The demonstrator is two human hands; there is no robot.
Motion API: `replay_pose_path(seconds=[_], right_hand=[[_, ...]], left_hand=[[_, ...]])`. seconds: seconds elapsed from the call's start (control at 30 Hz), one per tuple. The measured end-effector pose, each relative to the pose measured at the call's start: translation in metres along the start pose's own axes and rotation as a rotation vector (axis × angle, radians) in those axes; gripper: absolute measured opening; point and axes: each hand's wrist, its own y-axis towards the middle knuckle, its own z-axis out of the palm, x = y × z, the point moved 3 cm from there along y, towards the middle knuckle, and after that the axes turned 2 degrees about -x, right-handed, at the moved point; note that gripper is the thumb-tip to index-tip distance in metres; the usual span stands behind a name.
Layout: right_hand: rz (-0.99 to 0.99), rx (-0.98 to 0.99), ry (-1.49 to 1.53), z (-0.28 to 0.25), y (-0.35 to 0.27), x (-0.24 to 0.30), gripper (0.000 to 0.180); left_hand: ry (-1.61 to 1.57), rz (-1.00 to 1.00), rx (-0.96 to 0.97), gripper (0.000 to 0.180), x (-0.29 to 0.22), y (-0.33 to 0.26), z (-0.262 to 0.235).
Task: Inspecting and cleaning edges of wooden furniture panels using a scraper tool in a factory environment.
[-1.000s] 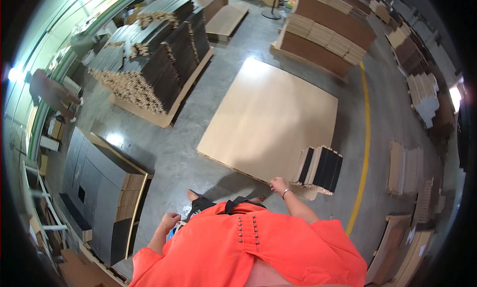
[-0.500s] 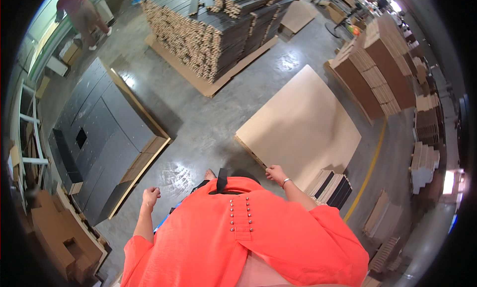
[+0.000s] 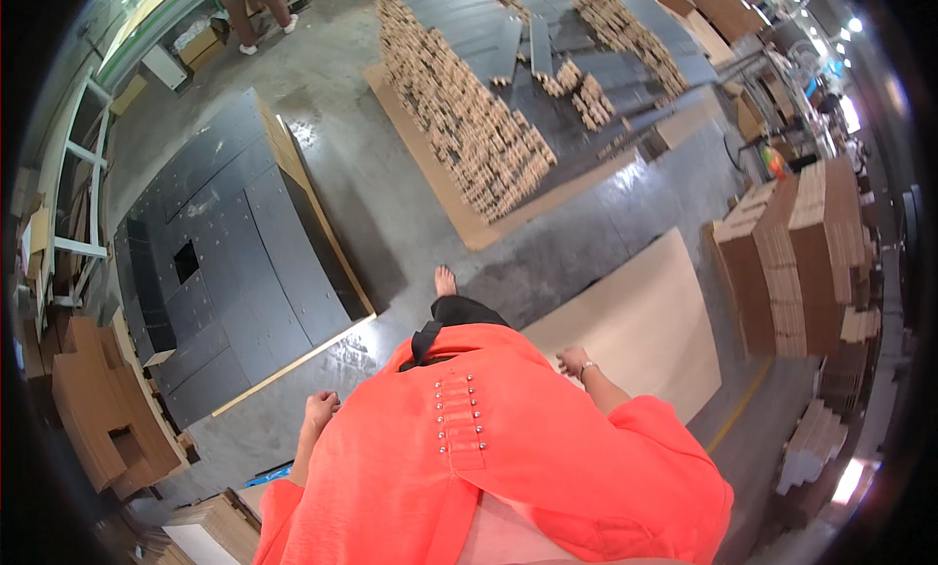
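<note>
My left hand hangs at my left side with its fingers curled into a loose fist, and nothing shows in it. On the other side, my right hand, with a bracelet at the wrist, is loosely closed too and holds nothing that I can see. It appears in front of a large tan board lying low by the floor; whether they touch, I cannot tell. The dark grey panel stack is nearest to my left hand, with bare concrete floor between them. One of my feet is stepping forward.
Ahead, a big stack of dark strips with tan ends stands on a cardboard sheet. Brown bundled panels rise at the right. Flattened cartons lie at the left. Another person's legs show at the far left.
I have walked forward and the view has turned left. The strip stack is closer, and the tan board has slid back along my right side. Both hands stay loosely closed.
</note>
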Motion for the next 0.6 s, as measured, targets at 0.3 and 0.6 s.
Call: replay_pose_path(seconds=[0.3,0.6], right_hand=[[-0.721,-0.194,-0.065,-0.036,0.100,0.459,0.029],[-1.056,0.099,-0.469,0.080,0.066,0.711,0.022]], left_hand=[[-0.285,-0.060,-0.096,0.028,-0.167,0.060,-0.013],[-0.101,-0.024,-0.099,0.026,-0.068,0.248,-0.056]])
